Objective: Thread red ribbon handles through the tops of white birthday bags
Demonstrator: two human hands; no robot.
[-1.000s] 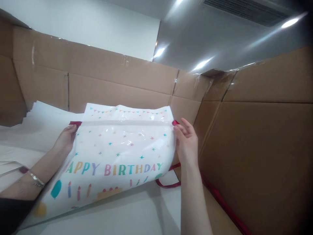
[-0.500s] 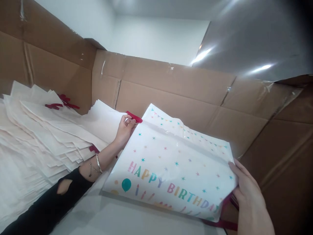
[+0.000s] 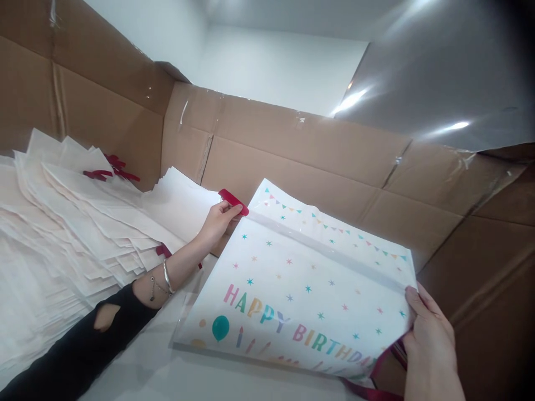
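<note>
A white gift bag (image 3: 288,278) printed with HAPPY BIRTHDAY, stars, pennants and a green balloon lies tilted before me. At its upper left edge, my left hand (image 3: 222,218) pinches a red ribbon (image 3: 232,201) between thumb and fingers. My right hand (image 3: 430,328) grips the bag's right edge, thumb on the printed face and fingers behind. Below that hand, more dark red ribbon (image 3: 371,391) hangs at the lower right corner. A fold line runs across the bag below the pennants.
Brown cardboard walls (image 3: 292,153) rise behind and on both sides. To the left is a thick pile of white sheets or flat bags (image 3: 83,223), with red ribbon ends (image 3: 117,167) poking out. A pale surface (image 3: 175,379) shows beneath the gift bag.
The gift bag's right side has shifted slightly right and looks flatter, my right hand moving with it. The left hand keeps its pinch on the ribbon. The view has shifted a little.
</note>
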